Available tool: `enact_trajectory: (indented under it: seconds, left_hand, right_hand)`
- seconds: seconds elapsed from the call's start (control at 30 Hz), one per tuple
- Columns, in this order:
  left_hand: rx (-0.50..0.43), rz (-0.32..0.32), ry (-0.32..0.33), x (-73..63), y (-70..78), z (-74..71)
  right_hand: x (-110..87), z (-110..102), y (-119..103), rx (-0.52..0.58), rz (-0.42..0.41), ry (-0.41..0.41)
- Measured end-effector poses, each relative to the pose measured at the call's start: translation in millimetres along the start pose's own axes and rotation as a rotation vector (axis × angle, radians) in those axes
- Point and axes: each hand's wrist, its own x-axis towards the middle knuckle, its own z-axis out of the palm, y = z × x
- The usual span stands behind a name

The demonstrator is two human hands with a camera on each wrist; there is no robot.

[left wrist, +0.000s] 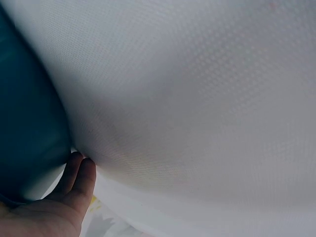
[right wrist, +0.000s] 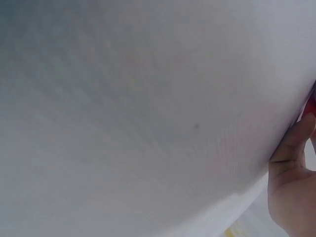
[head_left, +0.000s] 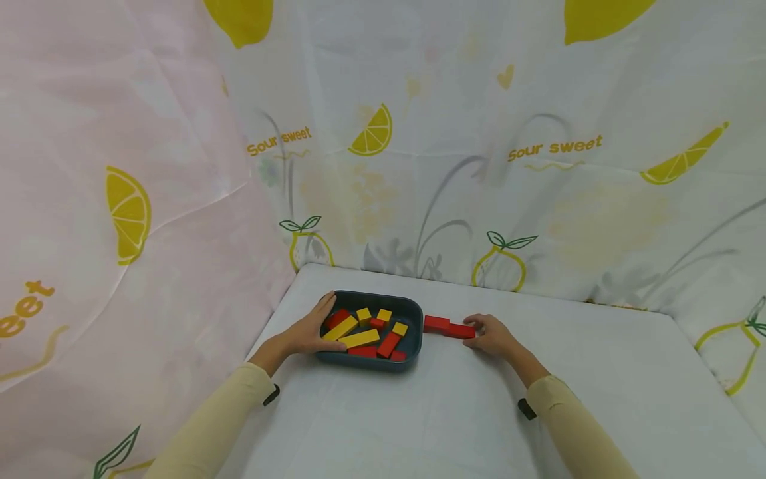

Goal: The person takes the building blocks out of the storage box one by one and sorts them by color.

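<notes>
In the head view my left hand [head_left: 308,329] grips the left end of a dark blue rectangular tray [head_left: 368,364], thumb along the near rim and fingers at the far-left corner. The left wrist view shows the hand's fingers [left wrist: 84,180] against the tray's outer wall [left wrist: 29,113]. Inside the tray lie several yellow blocks [head_left: 362,338] and red blocks [head_left: 388,344]. Right of it, two red oblong blocks lie nearly end to end, the left one [head_left: 437,324] close to the tray. My right hand [head_left: 493,336] pinches the right-hand red block [head_left: 459,330] at its outer end.
All of this is on a white-covered table [head_left: 383,426]. A lemon-printed cloth [head_left: 419,166] hangs behind it, and another pinkish cloth [head_left: 179,233] hangs along the left side.
</notes>
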Motion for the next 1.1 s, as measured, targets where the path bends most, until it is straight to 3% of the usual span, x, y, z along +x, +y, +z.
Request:
enact_trajectory:
  seconds: [0.33,0.57,0.8,0.97,1.1]
  left_hand:
    - [0.003,-0.005,0.015,-3.5,-0.5,0.2]
    - [0.015,-0.005,0.015,-3.6,-1.4,4.0]
    - [0.035,-0.023,0.034,-5.3,-0.9,3.3]
    - [0.048,-0.028,0.022,-2.7,1.6,2.7]
    - [0.058,-0.029,0.011,-0.1,2.5,2.2]
  right_hand:
    - [-3.0,-1,1,0.002,-0.032,0.008]
    - [-19.0,-20,-2,-0.009,-0.055,-0.016]
    - [-31.4,-31,-35,0.092,-0.232,0.043]
    - [-37.6,-14,-67,0.137,-0.375,0.035]
    - [-40.3,3,-90,0.171,-0.494,-0.019]
